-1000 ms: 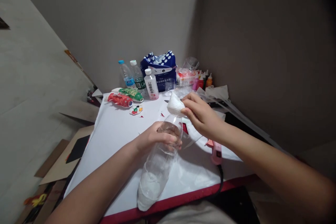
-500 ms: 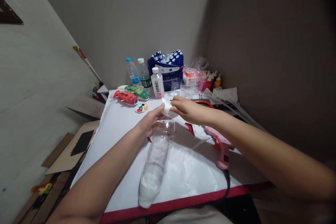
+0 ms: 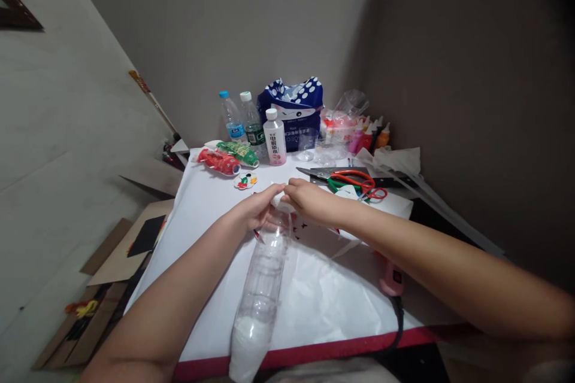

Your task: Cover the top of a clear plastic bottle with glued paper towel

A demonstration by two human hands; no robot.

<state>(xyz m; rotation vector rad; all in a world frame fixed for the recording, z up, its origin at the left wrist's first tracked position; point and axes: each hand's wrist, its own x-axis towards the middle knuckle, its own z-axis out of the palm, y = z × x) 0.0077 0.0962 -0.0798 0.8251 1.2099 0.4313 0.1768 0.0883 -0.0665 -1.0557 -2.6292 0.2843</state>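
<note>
Compared with the frame 1.0 s ago, the left hand [image 3: 266,208] has moved from the body of the clear bottle [image 3: 260,278] up to its top end, and we now see scissors [image 3: 357,178] beyond the right hand [image 3: 306,198]. We observe both hands close together at the white piece [image 3: 282,203] on that end. The left hand is curled around the bottle's top, its thumb against the white piece and its fingers partly visible through the clear plastic; the right hand pinches the white piece between thumb and fingers. We find the bottle slanting toward the wearer over the white tabletop [image 3: 323,287], its lower end, whitish, crossing the red edge [image 3: 332,350]. Right of it we note a pink tool [image 3: 392,278] with a black cord, partly under the right forearm. Behind the left hand lie a paint-dabbed palette [image 3: 245,181], a red fish-shaped object [image 3: 218,163] and a green fish-shaped object [image 3: 239,153]. Farther back we count 3 upright capped bottles [image 3: 275,140] beside a blue bag [image 3: 299,122]; to the bag's right stand a clear cup [image 3: 308,145] and several paint bottles [image 3: 371,137].
</note>
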